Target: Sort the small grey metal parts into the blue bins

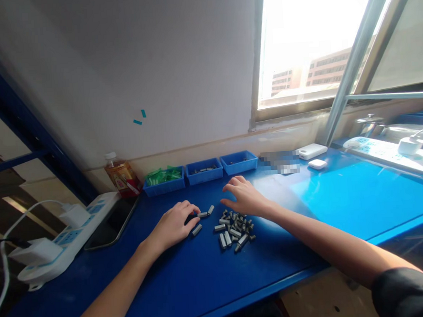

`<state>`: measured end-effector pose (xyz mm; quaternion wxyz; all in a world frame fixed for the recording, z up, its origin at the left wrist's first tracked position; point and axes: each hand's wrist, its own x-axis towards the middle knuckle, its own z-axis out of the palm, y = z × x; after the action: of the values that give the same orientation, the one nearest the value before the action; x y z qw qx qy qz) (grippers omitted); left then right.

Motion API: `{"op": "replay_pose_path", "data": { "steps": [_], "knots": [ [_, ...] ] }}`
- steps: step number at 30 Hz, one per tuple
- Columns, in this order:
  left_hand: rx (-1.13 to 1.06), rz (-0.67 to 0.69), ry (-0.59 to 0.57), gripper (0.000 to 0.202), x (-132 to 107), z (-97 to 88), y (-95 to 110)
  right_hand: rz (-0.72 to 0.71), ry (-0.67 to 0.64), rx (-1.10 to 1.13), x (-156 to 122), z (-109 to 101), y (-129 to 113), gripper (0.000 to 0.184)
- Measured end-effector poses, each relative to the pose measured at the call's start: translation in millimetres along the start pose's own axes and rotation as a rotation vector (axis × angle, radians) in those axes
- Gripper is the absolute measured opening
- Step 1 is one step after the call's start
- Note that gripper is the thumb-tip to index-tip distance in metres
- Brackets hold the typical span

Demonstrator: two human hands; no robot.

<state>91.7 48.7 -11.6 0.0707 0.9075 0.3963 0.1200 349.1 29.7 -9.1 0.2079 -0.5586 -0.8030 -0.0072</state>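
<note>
A pile of several small grey cylindrical parts (235, 229) lies on the blue table (204, 273). My left hand (174, 224) rests on the table just left of the pile, fingers curled, fingertips touching one loose grey part (202, 214); another loose part (197, 229) lies beside it. My right hand (245, 196) hovers over the far edge of the pile, palm down, fingers spread and holding nothing.
Three blue bins stand at the back: one with green pieces (163, 179), two with small dark parts (204, 171) (239, 162). A drink bottle (122, 176), phone (111, 223) and white power strip (64, 237) lie left. White boxes (312, 151) and another power strip (386, 152) sit right.
</note>
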Motion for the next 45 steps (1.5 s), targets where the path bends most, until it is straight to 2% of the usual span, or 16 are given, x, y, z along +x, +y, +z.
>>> {"op": "replay_pose_path", "data": {
  "steps": [5,10,15,19,22,24,26,28,30,32,34,36,38,40,43,45],
  "knots": [
    [-0.031,-0.037,0.037,0.019,3,0.6,-1,-0.111,0.09,0.099,-3,3,0,0.029],
    [-0.125,-0.053,0.131,0.021,2,-1.3,11,-0.263,0.204,0.192,-5,6,-14,0.035],
    [-0.244,0.012,0.252,0.025,-2,-2.2,28,-0.409,0.323,0.163,-9,11,-30,0.022],
    [-0.298,0.01,0.287,0.029,-4,-6.0,32,-0.493,0.416,0.101,-10,5,-37,0.016],
    [-0.246,-0.027,0.189,0.037,-6,-15.3,28,-0.493,0.592,0.106,1,-14,-39,0.013],
    [-0.152,-0.025,0.026,0.04,-8,-21.8,22,-0.425,0.763,0.172,18,-30,-37,0.013],
    [-0.058,-0.014,-0.125,0.037,-10,-25.3,17,-0.308,0.867,0.217,41,-42,-31,0.016],
    [0.006,-0.012,-0.179,0.029,-11,-24.8,14,-0.187,0.8,0.182,62,-45,-23,0.019],
    [0.041,-0.011,-0.168,0.023,-12,-22.5,13,-0.124,0.536,0.086,72,-37,-16,0.023],
    [0.059,-0.001,-0.13,0.02,-12,-22.0,13,-0.13,0.232,0.018,68,-23,-14,0.03],
    [0.063,0.008,-0.022,0.019,-10,-26.4,15,-0.172,0.026,0.011,54,-7,-17,0.039],
    [0.046,0.005,0.186,0.02,-5,-36.5,16,-0.217,-0.075,0.031,36,7,-23,0.039],
    [0.02,-0.008,0.414,0.024,9,-50.0,16,-0.273,-0.126,0.043,22,17,-29,0.027],
    [0.017,-0.031,0.552,0.027,32,-62.4,12,-0.321,-0.133,0.06,16,24,-32,0.016],
    [0.079,-0.103,0.533,0.027,73,-67.2,2,-0.343,-0.019,0.111,16,24,-32,0.01],
    [0.079,-0.154,0.442,0.029,92,-57.4,-3,-0.377,0.211,0.171,17,11,-34,0.008]
  ]
}}
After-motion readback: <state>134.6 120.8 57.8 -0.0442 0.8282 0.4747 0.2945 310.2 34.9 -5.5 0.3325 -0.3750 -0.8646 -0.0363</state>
